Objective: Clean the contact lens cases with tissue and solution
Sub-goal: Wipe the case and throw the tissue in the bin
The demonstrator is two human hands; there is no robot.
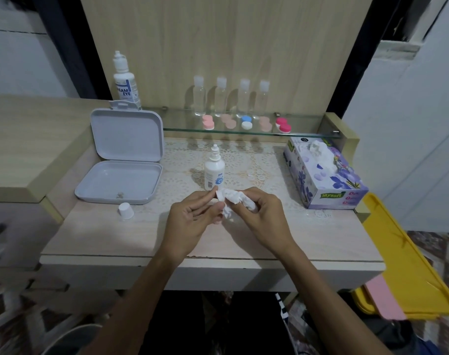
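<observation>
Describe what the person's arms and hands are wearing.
Nothing shows on either: the left hand and right hand are bare, with no gloves, rings, watch or bracelets visible. Both forearms are uncovered down to the bottom edge of the picture; no sleeve comes into view.

"EAM EYE" on tall bottle (126,80); "Mysoft" on tissue box (325,180)
</observation>
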